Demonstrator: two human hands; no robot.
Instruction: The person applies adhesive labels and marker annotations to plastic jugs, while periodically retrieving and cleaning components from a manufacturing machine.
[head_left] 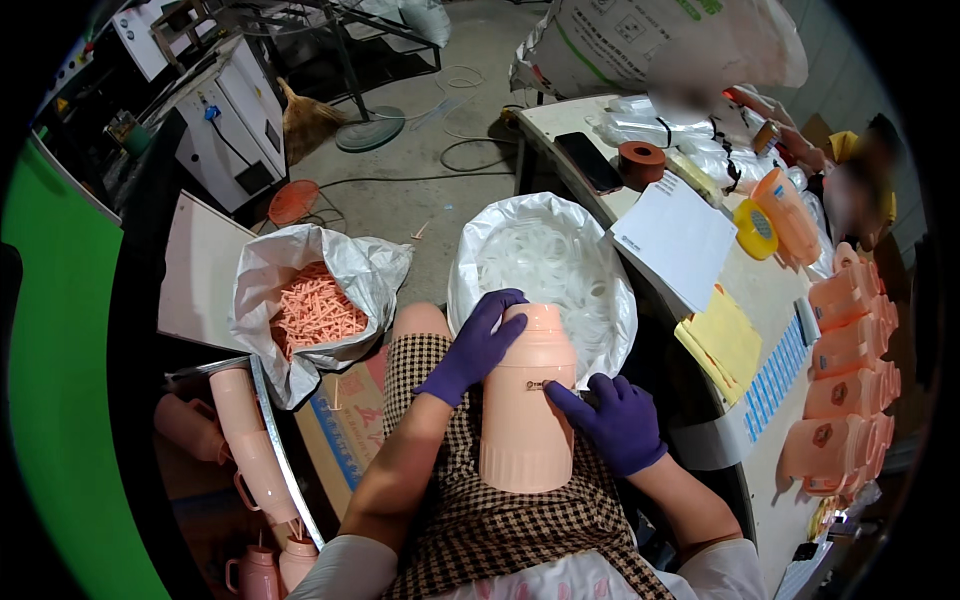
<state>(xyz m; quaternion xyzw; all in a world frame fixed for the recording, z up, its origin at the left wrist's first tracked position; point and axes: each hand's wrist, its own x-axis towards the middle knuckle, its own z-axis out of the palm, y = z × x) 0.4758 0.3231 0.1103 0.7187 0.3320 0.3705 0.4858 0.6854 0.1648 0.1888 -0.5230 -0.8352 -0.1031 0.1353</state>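
A peach plastic vacuum flask body (526,430), ribbed near its base, rests on my lap over a checked apron (470,545). My left hand (480,345), in a purple glove, is closed around the flask's shoulder and neck from the left. A small dark label (534,385) sits on the flask's front. With its index finger stretched out, my purple-gloved right hand (622,428) touches the flask at the label's right end. The other fingers of that hand are slightly bent and apart, with nothing seen in them.
Ahead stands a white sack (465,270) of translucent rings; left of it, a sack (245,300) holds small peach plastic pieces. The right-hand table carries papers (675,240), yellow tape (755,229), a label sheet (775,385) and stacked peach parts (840,390). Peach jugs (265,470) lie lower left. Another person works at far right.
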